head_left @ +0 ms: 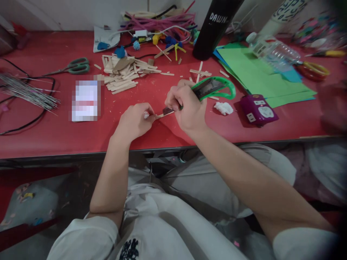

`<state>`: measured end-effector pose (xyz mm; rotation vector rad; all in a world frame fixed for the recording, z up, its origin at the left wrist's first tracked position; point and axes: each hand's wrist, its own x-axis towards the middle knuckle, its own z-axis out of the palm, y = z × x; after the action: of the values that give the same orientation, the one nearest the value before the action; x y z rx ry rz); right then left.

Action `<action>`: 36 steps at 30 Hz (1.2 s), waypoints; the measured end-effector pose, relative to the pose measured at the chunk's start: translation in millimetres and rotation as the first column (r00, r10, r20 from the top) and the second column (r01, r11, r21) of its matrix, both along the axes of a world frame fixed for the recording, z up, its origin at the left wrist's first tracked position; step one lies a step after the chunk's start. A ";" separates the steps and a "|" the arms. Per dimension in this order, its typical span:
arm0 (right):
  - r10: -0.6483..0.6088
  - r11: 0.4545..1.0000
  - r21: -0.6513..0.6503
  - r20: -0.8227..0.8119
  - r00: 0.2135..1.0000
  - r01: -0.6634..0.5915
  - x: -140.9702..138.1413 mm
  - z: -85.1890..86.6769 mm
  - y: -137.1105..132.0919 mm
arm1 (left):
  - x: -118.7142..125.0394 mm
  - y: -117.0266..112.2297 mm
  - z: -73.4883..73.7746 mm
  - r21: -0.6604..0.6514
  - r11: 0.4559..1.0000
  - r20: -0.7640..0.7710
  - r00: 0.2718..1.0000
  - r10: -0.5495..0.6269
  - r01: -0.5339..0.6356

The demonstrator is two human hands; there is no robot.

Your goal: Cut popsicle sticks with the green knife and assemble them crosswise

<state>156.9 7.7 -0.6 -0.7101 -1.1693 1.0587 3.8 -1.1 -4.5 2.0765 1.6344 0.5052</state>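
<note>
Seemingly mid-step, the left hand [137, 122] pinches a wooden stick [162, 115] near the bench's [67, 139] near edge, the right hand [188, 104] gripping a green-handled tool [230, 87] at it, with crossed sticks [200, 73] farther off and a loose pile [121, 74] apparently left, far left.

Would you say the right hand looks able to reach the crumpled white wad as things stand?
Probably yes: the white wad lies beside the right hand with nothing visible between, though that hand grips a green tool.

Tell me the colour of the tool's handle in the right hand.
The handle is bright green; the head view shows it.
</note>
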 end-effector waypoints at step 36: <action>-0.007 0.999 0.048 0.008 1.000 0.006 -5.1 -2.6 -2.4 | 1.8 -0.9 0.4 0.011 1.000 -0.046 0.999 0.012 -0.012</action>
<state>151.8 5.3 -3.2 -0.6807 -1.1949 1.0199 5.6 -2.0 -4.1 2.1017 1.6742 0.4744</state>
